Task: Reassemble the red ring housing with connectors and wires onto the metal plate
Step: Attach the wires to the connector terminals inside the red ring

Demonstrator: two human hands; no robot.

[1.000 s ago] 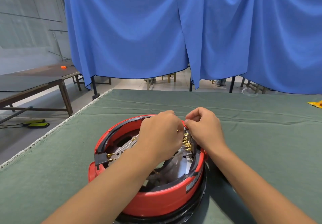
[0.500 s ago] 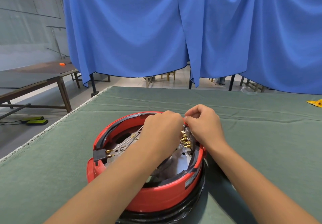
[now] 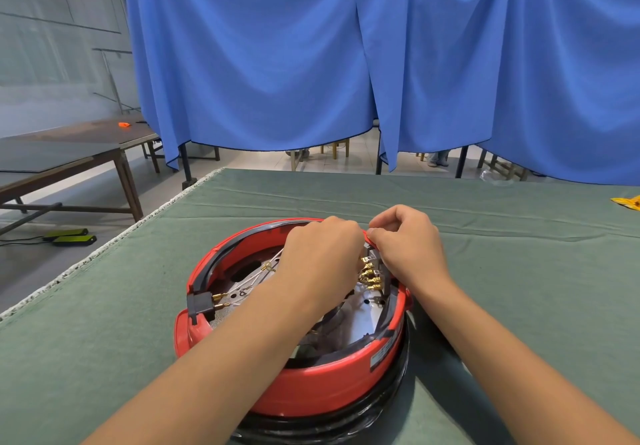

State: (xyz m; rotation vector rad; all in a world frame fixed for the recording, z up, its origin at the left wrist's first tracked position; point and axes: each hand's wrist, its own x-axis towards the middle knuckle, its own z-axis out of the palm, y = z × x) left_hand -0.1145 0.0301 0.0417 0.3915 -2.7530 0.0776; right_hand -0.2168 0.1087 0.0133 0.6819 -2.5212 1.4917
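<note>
The red ring housing sits on a black base on the green table, around a shiny metal plate. A black connector block with brass pins is at the ring's left side. A row of brass connectors stands at the right inner wall, with thin pale wires crossing the plate. My left hand reaches over the ring, its fingers curled down by the far right rim and hidden from view. My right hand pinches the red rim just above the brass connectors.
The green cloth-covered table stretches to the right and far side. A yellow object lies at the far right edge. Blue curtains hang behind. A wooden table stands to the left, and a green-black device lies on the floor.
Both hands stay at the far right rim with only slight shifts of the fingers. The view has dipped and risen a little.
</note>
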